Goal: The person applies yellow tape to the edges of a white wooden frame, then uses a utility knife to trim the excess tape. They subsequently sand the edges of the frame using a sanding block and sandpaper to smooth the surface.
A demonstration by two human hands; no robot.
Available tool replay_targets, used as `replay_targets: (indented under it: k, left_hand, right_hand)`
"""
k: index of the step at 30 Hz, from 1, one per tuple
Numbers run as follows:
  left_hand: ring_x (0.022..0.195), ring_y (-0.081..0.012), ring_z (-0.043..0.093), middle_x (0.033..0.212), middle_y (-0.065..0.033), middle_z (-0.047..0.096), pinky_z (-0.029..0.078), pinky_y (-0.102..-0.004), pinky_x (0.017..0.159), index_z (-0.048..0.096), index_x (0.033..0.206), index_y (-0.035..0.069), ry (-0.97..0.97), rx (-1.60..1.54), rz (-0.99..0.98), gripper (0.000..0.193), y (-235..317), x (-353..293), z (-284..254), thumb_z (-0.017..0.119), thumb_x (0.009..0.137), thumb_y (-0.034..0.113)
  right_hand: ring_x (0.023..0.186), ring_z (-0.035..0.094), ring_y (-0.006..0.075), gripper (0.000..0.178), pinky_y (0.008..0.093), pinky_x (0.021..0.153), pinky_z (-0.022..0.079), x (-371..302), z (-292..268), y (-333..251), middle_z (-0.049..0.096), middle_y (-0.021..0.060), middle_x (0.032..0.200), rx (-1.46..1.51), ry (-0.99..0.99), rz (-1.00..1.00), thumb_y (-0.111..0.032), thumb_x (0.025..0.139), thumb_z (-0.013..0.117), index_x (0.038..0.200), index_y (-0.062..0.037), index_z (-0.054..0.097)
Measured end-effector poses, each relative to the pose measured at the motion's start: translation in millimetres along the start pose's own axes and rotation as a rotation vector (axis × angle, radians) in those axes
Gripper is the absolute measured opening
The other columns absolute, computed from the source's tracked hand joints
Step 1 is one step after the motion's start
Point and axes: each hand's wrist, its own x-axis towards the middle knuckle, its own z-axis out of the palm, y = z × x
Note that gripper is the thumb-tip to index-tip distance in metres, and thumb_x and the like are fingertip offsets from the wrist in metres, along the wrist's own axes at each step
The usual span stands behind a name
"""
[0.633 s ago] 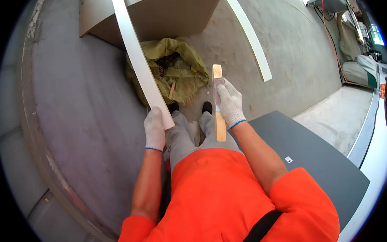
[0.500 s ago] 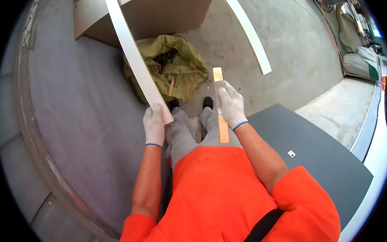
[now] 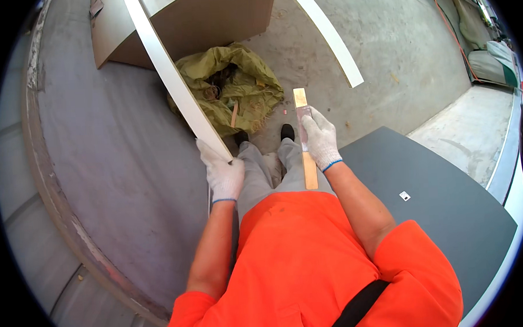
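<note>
My left hand (image 3: 223,175), in a white knit glove, is closed round the near end of a long narrow white board (image 3: 169,74). Its thumb lies along the board's left edge, and the other fingers are partly hidden. The board slants away to the far left. In my right hand (image 3: 320,137), gloved the same way, is a flat wooden stick (image 3: 310,172) held upright in view by its middle. A greyish, shiny wrap covers that middle part, and bare wood shows at both ends. The stick and the board are apart.
An open olive woven sack (image 3: 253,77) with scraps inside stands on the floor beyond my feet. Behind it is a large brown panelled piece (image 3: 222,21). A second white strip (image 3: 329,37) lies far right of it. A dark grey panel (image 3: 436,209) is at my right.
My left hand has shifted from the board's left side to its near end, the thumb now along the edge. My right hand still grips the stick. The whole view has shifted slightly.
</note>
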Motion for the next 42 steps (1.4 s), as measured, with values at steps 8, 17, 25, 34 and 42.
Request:
replay_targets:
  k: [8, 17, 25, 34, 42]
  left_hand:
    - [0.145, -0.0464, 0.043, 0.159, -0.0345, 0.036, 0.037, -0.0451, 0.121, 0.017, 0.161, -0.009, 0.103, -0.130, 0.075, 0.103, -16, -11, 7, 0.075, 0.082, 0.024]
    - [0.148, -0.0472, 0.037, 0.160, -0.0373, 0.031, 0.031, -0.0425, 0.125, 0.012, 0.160, -0.012, 0.093, -0.144, -0.021, 0.101, -1, 16, 11, 0.067, 0.079, 0.013]
    - [0.150, -0.0457, 0.035, 0.165, -0.0347, 0.022, 0.031, -0.0411, 0.125, 0.005, 0.162, -0.011, 0.015, -0.099, 0.025, 0.113, -1, 15, 1, 0.070, 0.073, 0.011]
    - [0.152, -0.0476, 0.028, 0.164, -0.0366, 0.024, 0.027, -0.0409, 0.127, 0.006, 0.161, -0.013, -0.041, -0.153, -0.030, 0.109, 2, 10, -6, 0.067, 0.074, 0.013]
    - [0.096, -0.0288, 0.071, 0.110, -0.0195, 0.069, 0.058, -0.0394, 0.086, 0.047, 0.139, -0.007, -0.106, -0.727, -0.143, 0.074, -10, 41, -20, 0.074, 0.073, 0.011]
  right_hand:
    - [0.091, 0.060, 0.0084, 0.037, 0.0262, 0.082, 0.050, -4, -11, -21, 0.068, 0.0020, 0.106, -0.018, -0.022, 0.055, -0.020, 0.102, 0.060, 0.132, 0.0003, 0.067]
    - [0.072, 0.056, 0.0069, 0.030, 0.0276, 0.066, 0.049, -4, -18, -11, 0.064, -0.0012, 0.085, -0.042, -0.015, -0.012, -0.023, 0.103, 0.059, 0.123, -0.0038, 0.070]
    - [0.073, 0.054, 0.0085, 0.034, 0.0280, 0.069, 0.049, -4, -33, -13, 0.063, 0.0002, 0.085, -0.066, -0.017, 0.012, -0.027, 0.103, 0.058, 0.126, -0.0057, 0.070]
    - [0.093, 0.064, 0.0112, 0.041, 0.0276, 0.087, 0.053, -8, -45, -37, 0.072, 0.0074, 0.105, -0.154, -0.102, 0.093, -0.029, 0.103, 0.060, 0.130, 0.0013, 0.068]
    - [0.106, 0.066, 0.0144, 0.044, 0.0311, 0.094, 0.053, 37, -76, -55, 0.073, 0.0104, 0.118, -0.091, 0.175, -0.293, -0.020, 0.102, 0.063, 0.138, 0.0049, 0.064]
